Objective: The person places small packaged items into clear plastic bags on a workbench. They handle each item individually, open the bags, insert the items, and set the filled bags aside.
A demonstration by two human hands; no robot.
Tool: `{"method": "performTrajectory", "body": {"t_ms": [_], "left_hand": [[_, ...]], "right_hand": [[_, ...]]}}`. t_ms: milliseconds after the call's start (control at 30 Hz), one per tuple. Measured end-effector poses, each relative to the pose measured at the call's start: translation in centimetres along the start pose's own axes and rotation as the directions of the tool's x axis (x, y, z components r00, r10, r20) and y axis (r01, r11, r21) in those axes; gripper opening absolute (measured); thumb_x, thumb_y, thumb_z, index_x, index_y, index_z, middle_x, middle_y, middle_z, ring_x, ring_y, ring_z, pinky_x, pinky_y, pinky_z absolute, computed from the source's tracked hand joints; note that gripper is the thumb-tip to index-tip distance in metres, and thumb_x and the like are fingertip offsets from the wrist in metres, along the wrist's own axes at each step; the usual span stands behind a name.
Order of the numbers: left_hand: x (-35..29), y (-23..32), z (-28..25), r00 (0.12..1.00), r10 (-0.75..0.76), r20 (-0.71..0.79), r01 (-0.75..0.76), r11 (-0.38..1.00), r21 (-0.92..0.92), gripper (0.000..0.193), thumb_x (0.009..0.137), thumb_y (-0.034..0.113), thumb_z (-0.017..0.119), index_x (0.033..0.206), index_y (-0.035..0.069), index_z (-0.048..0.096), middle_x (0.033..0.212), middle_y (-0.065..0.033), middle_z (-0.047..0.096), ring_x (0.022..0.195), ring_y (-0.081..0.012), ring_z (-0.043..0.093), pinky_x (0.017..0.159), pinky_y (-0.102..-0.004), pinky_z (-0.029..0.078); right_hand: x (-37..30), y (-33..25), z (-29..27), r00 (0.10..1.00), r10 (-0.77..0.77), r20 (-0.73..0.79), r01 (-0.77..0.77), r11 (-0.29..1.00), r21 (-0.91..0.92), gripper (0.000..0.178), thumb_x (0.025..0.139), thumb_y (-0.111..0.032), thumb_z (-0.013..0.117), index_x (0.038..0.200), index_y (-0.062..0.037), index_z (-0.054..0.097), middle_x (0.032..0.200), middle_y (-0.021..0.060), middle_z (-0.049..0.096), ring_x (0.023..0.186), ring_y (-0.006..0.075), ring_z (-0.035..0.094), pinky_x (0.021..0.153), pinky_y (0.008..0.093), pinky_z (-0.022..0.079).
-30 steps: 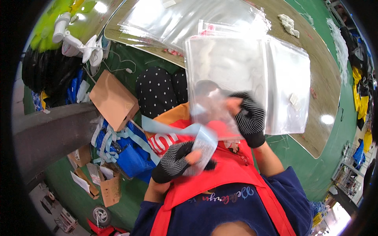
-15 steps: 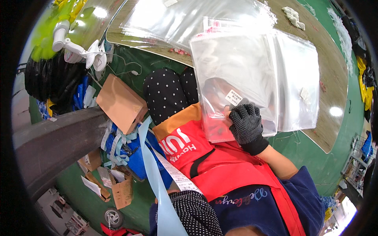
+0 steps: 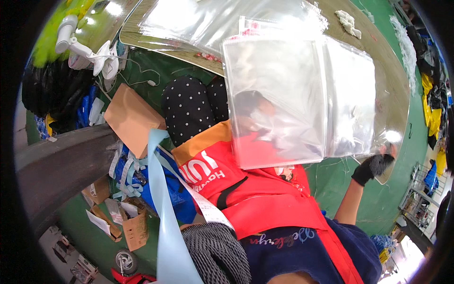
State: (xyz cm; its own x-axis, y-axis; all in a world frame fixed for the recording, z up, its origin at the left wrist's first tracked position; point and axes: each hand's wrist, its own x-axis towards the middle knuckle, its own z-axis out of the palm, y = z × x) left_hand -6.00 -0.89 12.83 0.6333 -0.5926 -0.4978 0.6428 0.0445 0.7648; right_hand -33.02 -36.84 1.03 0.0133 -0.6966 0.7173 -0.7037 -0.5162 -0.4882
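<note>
My right hand [image 3: 373, 168], in a black dotted glove with bare fingertips, is at the right edge of the table. Its slightly blurred fingers appear closed on the lower edge of a clear plastic bag [image 3: 388, 116]. Left of it lies a pile of clear bags [image 3: 350, 94]. Another pile of clear bags [image 3: 279, 94] overlaps it and overhangs my lap. Low in the view, my gloved left hand [image 3: 215, 255] is closed around a white label strip [image 3: 208, 208]; its fingers are mostly hidden. A pale blue backing ribbon [image 3: 168, 213] runs loose beside that hand.
More clear bags [image 3: 189, 21] cover the far part of the table. A crumpled white cloth [image 3: 348, 23] lies near its far edge. To the left are a white fan [image 3: 101, 59], a cardboard box [image 3: 132, 118] and a dark curved beam [image 3: 66, 151].
My right hand has moved from a label on the front bag to the table's right edge. That labelled bag no longer tops the front pile. The left hand stays low.
</note>
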Motion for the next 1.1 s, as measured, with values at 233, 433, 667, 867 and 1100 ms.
{"method": "performTrajectory", "body": {"t_ms": [233, 433, 667, 867, 1100], "left_hand": [[6.6, -3.6, 3.3, 0.988, -0.095, 0.119, 0.034, 0.899, 0.436, 0.026, 0.09, 0.021, 0.054, 0.099, -0.002, 0.061, 0.084, -0.0104, 0.067, 0.079, -0.0174, 0.064, 0.071, -0.0281, 0.049], [5.5, -3.5, 2.2, 0.983, -0.053, 0.177, -0.071, 0.777, 0.625, 0.026, 0.088, 0.021, 0.058, 0.098, -0.002, 0.061, 0.081, -0.0134, 0.066, 0.073, -0.0193, 0.065, 0.066, -0.029, 0.048], [5.8, -4.5, 1.5, 0.969, 0.076, 0.235, -0.226, 0.655, 0.721, 0.029, 0.084, 0.024, 0.062, 0.093, -0.004, 0.062, 0.074, -0.0175, 0.065, 0.063, -0.0261, 0.065, 0.056, -0.0316, 0.048], [5.9, -3.8, 1.6, 0.962, 0.012, 0.273, -0.225, 0.602, 0.766, 0.028, 0.087, 0.023, 0.058, 0.101, -0.001, 0.062, 0.078, -0.0166, 0.066, 0.07, -0.0252, 0.066, 0.063, -0.0314, 0.05], [6.2, -4.0, 1.1, 0.969, -0.053, 0.242, -0.131, 0.718, 0.684, 0.03, 0.087, 0.022, 0.058, 0.108, -0.001, 0.059, 0.081, -0.018, 0.065, 0.072, -0.0259, 0.066, 0.062, -0.0325, 0.049]], "right_hand": [[-4.5, -20.8, 0.5, 0.261, -0.072, 0.963, -0.766, 0.592, 0.252, 0.05, 0.084, -0.016, 0.062, 0.127, 0.0, 0.041, 0.1, 0.0072, 0.056, 0.092, 0.0151, 0.054, 0.083, 0.0272, 0.043], [-5.8, -23.6, 2.8, 0.241, -0.239, 0.941, -0.736, 0.587, 0.338, 0.04, 0.073, -0.008, 0.073, 0.11, -0.0051, 0.059, 0.084, 0.0045, 0.057, 0.078, 0.012, 0.054, 0.069, 0.0255, 0.045], [-4.7, -23.4, 3.0, 0.198, -0.423, 0.884, -0.563, 0.69, 0.456, 0.015, 0.07, -0.012, 0.074, 0.083, -0.0063, 0.07, 0.075, 0.0076, 0.052, 0.076, 0.0184, 0.054, 0.067, 0.03, 0.043], [-5.0, -22.8, 3.9, 0.177, -0.472, 0.864, -0.592, 0.65, 0.476, 0.014, 0.072, -0.012, 0.073, 0.083, -0.0033, 0.07, 0.076, 0.0084, 0.056, 0.072, 0.0175, 0.054, 0.065, 0.0291, 0.043], [-4.8, -22.2, 5.1, 0.277, -0.36, 0.891, -0.576, 0.68, 0.454, 0.013, 0.079, -0.016, 0.068, 0.082, -0.0031, 0.07, 0.072, 0.0084, 0.056, 0.064, 0.0188, 0.054, 0.06, 0.0282, 0.044]]}}
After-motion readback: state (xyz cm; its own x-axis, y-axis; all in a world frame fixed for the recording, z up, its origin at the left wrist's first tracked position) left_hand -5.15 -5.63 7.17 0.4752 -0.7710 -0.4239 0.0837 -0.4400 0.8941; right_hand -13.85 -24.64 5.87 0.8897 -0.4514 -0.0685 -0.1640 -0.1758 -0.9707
